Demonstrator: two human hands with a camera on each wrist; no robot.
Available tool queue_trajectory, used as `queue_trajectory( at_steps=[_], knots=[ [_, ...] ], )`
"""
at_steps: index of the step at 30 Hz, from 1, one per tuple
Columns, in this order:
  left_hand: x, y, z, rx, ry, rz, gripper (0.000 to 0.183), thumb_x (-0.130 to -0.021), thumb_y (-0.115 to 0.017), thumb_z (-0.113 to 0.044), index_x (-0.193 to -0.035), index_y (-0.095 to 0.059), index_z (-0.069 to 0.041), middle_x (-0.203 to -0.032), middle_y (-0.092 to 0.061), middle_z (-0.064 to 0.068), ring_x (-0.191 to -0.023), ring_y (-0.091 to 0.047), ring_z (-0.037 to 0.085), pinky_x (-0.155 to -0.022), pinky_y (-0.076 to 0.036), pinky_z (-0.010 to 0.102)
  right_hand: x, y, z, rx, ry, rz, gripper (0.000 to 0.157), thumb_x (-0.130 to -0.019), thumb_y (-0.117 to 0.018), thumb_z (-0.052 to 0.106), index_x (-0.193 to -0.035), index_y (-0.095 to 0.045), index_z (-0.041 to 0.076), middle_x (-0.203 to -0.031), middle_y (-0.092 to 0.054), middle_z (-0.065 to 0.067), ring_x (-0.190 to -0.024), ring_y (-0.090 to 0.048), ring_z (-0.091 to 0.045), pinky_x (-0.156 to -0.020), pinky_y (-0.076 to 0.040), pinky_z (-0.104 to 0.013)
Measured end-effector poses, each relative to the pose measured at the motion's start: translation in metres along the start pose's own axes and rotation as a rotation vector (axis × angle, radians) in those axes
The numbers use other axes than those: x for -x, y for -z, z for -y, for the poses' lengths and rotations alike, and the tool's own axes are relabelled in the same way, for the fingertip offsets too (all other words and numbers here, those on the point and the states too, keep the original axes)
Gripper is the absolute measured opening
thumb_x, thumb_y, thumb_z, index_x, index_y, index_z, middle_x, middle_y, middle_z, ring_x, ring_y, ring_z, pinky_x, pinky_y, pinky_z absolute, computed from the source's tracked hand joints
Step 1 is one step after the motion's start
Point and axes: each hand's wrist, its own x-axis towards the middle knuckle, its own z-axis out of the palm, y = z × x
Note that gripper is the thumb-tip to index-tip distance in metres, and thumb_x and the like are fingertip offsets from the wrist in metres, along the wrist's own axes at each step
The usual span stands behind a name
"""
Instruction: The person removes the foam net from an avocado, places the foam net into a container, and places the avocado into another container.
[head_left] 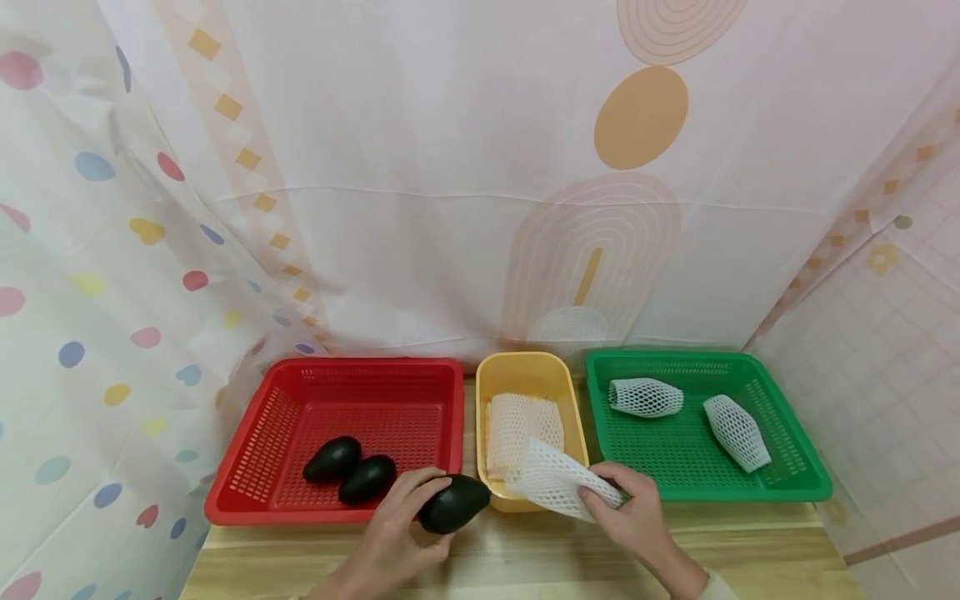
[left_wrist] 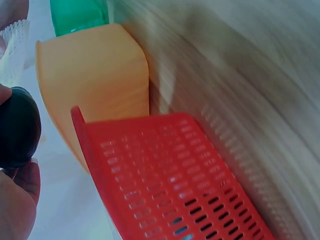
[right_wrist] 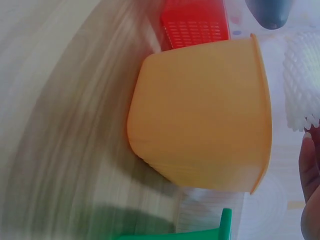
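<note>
Left grip curls round a dark avocado — right grip pinches a white mesh sleeve.

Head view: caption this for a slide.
The left grip holds a dark avocado, the right grip a white foam net, with a yellow bin between a red basket and a green basket.

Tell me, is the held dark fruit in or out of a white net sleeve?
Out: the dark fruit shows a bare surface in the left grip, while the white net sleeve sits apart in the right grip.
</note>
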Motion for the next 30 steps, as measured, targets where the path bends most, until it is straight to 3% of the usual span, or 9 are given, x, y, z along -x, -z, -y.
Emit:
queue_trajectory(
  at_steps=[7, 10, 14, 17, 20, 26, 30],
  knots=[
    [-0.009, 0.009, 0.012, -0.084, -0.013, -0.040, 0.081, -0.059, -0.093, -0.002, -0.135, -0.065, -0.012, -0.134, -0.061, 0.006, -0.116, -0.060, 0.023, -0.101, -0.045, 0.014, -0.017, -0.007, -0.002, 0.055, -0.158, -0.069, 0.028, -0.077, -0.080, -0.014, -0.098, -0.077, 0.005, -0.085, -0.076, -0.013, -0.072, -0.067, -0.006, -0.060, -0.054, -0.020],
    [-0.011, 0.013, 0.016, -0.134, 0.024, -0.028, 0.079, -0.060, -0.095, -0.004, -0.133, -0.066, -0.013, -0.135, -0.062, 0.004, -0.118, -0.060, 0.023, -0.096, -0.054, 0.025, -0.023, -0.009, -0.003, 0.081, -0.215, -0.097, 0.026, -0.079, -0.080, -0.011, -0.098, -0.077, 0.006, -0.085, -0.076, -0.014, -0.072, -0.067, -0.006, -0.061, -0.054, -0.020],
    [-0.012, 0.017, 0.021, -0.173, 0.082, -0.006, 0.077, -0.062, -0.096, -0.006, -0.133, -0.066, -0.014, -0.135, -0.061, 0.003, -0.120, -0.059, 0.021, -0.093, -0.058, 0.033, -0.031, -0.012, -0.006, 0.116, -0.269, -0.119, 0.022, -0.082, -0.082, -0.008, -0.098, -0.077, 0.006, -0.088, -0.076, -0.009, -0.072, -0.067, -0.007, -0.061, -0.054, -0.020],
    [-0.013, 0.020, 0.026, -0.184, 0.085, -0.005, 0.077, -0.062, -0.095, -0.005, -0.133, -0.066, -0.013, -0.134, -0.061, 0.003, -0.119, -0.059, 0.022, -0.098, -0.053, 0.022, -0.038, -0.015, -0.008, 0.134, -0.310, -0.131, 0.018, -0.084, -0.083, -0.004, -0.099, -0.077, 0.005, -0.090, -0.076, -0.008, -0.074, -0.067, -0.008, -0.061, -0.054, -0.020],
    [-0.014, 0.021, 0.032, -0.192, 0.076, -0.010, 0.077, -0.061, -0.095, -0.003, -0.132, -0.066, -0.011, -0.134, -0.061, 0.005, -0.119, -0.060, 0.023, -0.098, -0.052, 0.021, -0.043, -0.017, -0.010, 0.146, -0.359, -0.142, 0.016, -0.087, -0.082, 0.000, -0.102, -0.077, 0.004, -0.092, -0.077, -0.009, -0.074, -0.066, -0.008, -0.062, -0.055, -0.021],
    [-0.014, 0.023, 0.043, -0.204, 0.104, -0.009, 0.077, -0.061, -0.096, -0.003, -0.131, -0.066, -0.009, -0.133, -0.062, 0.006, -0.120, -0.060, 0.024, -0.090, -0.060, 0.041, -0.052, -0.022, -0.013, 0.142, -0.459, -0.147, 0.018, -0.091, -0.081, 0.009, -0.108, -0.077, 0.004, -0.093, -0.076, -0.010, -0.074, -0.066, -0.009, -0.063, -0.055, -0.023],
    [-0.015, 0.024, 0.050, -0.198, 0.143, -0.007, 0.076, -0.062, -0.096, -0.003, -0.131, -0.066, -0.008, -0.133, -0.062, 0.006, -0.121, -0.059, 0.023, -0.090, -0.060, 0.046, -0.058, -0.028, -0.015, 0.137, -0.516, -0.163, 0.021, -0.092, -0.081, 0.013, -0.110, -0.075, 0.003, -0.092, -0.075, -0.011, -0.071, -0.065, -0.010, -0.061, -0.055, -0.023]
  ],
)
